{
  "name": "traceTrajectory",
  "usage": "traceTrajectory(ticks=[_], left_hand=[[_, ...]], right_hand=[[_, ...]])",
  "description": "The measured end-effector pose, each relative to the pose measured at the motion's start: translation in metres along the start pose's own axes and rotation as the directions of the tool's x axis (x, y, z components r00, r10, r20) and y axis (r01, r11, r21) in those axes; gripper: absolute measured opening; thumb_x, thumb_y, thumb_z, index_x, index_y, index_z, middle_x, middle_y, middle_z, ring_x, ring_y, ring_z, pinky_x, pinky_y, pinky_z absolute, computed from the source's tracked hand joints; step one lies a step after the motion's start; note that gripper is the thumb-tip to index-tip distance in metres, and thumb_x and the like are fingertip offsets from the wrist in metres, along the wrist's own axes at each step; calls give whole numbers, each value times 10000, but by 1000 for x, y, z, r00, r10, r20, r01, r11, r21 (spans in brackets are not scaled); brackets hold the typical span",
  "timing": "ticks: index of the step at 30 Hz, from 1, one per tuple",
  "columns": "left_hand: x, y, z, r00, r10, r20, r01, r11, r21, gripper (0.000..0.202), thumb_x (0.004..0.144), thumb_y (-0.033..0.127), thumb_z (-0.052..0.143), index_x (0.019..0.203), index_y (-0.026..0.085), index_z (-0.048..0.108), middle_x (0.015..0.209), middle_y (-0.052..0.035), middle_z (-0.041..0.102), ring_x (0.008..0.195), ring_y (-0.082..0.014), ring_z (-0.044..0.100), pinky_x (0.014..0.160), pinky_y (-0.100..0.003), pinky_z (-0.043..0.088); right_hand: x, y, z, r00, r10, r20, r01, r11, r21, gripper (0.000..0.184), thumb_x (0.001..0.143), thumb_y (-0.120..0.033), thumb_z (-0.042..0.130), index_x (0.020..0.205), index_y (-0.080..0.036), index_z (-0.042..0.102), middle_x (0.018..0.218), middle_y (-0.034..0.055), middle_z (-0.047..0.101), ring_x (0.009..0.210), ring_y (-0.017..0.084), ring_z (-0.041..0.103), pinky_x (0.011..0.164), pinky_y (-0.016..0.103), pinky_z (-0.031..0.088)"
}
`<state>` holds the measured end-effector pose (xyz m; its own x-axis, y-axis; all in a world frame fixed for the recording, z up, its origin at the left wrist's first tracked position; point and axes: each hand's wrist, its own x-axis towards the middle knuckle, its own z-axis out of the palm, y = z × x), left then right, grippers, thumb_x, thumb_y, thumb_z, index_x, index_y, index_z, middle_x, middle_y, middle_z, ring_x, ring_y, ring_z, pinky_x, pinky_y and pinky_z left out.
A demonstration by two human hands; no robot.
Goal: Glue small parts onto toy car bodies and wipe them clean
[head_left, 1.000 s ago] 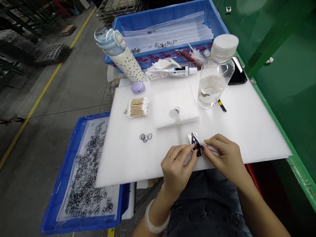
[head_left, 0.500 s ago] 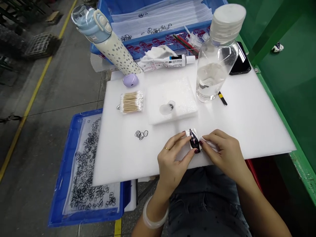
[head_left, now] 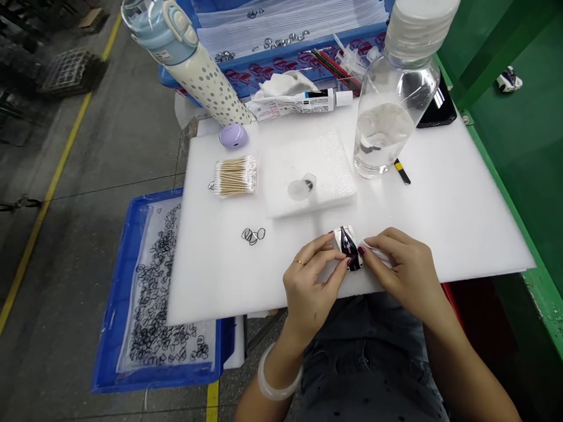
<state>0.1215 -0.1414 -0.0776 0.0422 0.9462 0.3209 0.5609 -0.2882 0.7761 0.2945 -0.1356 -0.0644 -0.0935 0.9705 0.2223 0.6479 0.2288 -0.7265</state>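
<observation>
My left hand [head_left: 314, 278] grips a small glossy white-and-black piece [head_left: 348, 246], shaped like a toy car body, with thumb and fingers on its left side and near end. It is held just over the front edge of the white foam board [head_left: 220, 287]. My right hand [head_left: 400, 266] has its thumb and fingers pinched on a thin white thing [head_left: 378, 253], soft like folded tissue, whose kind I cannot make out. The right fingertips touch or nearly touch the piece's right side. Several thin black rings [head_left: 253, 236] lie on the board to the left.
On the board stand a clear bottle of liquid [head_left: 382, 129], a box of cotton swabs [head_left: 236, 176], a foam block [head_left: 281, 202] with a small translucent cup [head_left: 301, 187], and a lilac case [head_left: 233, 136]. A blue tray [head_left: 109, 328] of black rings sits lower left. A tube [head_left: 319, 101] lies behind.
The view has shifted slightly. The piece has turned a little in my left hand, so more of its white and black top shows. Both hands keep nearly the same place.
</observation>
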Motion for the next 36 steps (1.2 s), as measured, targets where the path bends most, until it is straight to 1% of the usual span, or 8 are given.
traceTrajectory(ticks=[16,23,25,27,29,30,33,36], left_hand=[[2,1,1,1000,22,1,-22,999,31,61,835,161,754,850,179,697,1062,-76,743,1001,-212,726,908,-379,610],[8,-3,-5,996,-11,87,9,1000,21,179,839,190,743,997,213,663,1093,-69,705,1018,-225,693,789,-357,618],[16,-8,-12,977,36,209,-35,999,-6,369,839,233,754,1186,241,629,1258,-94,659,1151,-262,645,856,-394,607],[24,-13,-17,914,148,376,-146,989,-34,579,860,259,739,1390,278,506,1452,-110,545,1335,-301,523,1021,-474,533],[29,-17,-18,844,241,479,-248,967,-50,619,882,277,719,1441,305,455,1506,-100,495,1394,-309,456,1099,-508,462],[30,-18,-17,837,254,485,-266,963,-44,583,871,304,733,1404,304,497,1464,-99,529,1356,-311,488,1078,-503,475],[26,-20,-11,899,202,388,-229,973,24,470,778,422,809,1188,259,647,1202,-92,635,1109,-299,597,932,-471,539],[20,-21,-10,926,196,323,-214,976,23,410,813,407,781,1169,240,665,1131,-86,633,1060,-281,590,917,-462,531]], right_hand=[[-2,0,1,1000,-2,19,2,1000,-21,128,931,-214,599,930,-143,705,785,23,647,540,84,531,470,224,391],[-1,2,-1,999,5,39,-5,1000,-6,125,932,-225,597,924,-161,704,781,20,647,546,88,533,473,224,390],[-3,2,-3,1000,-4,14,4,999,32,121,934,-216,596,929,-166,706,770,16,642,557,92,542,476,225,399],[-7,3,-5,998,-28,-53,31,998,47,115,934,-190,591,945,-170,704,766,14,641,558,92,550,473,222,413],[-14,3,-4,985,-91,-147,94,995,13,121,926,-146,587,968,-173,698,781,20,653,548,87,555,455,213,420],[-18,4,-3,973,-136,-185,134,991,-21,133,920,-124,588,981,-176,694,794,25,661,551,87,564,448,208,423],[-31,5,1,943,-253,-216,231,965,-121,174,901,-85,604,1021,-187,677,821,37,671,616,105,607,464,203,452],[-37,6,5,936,-283,-209,256,955,-150,178,889,-87,631,1041,-176,657,829,41,663,666,116,621,508,214,483]])
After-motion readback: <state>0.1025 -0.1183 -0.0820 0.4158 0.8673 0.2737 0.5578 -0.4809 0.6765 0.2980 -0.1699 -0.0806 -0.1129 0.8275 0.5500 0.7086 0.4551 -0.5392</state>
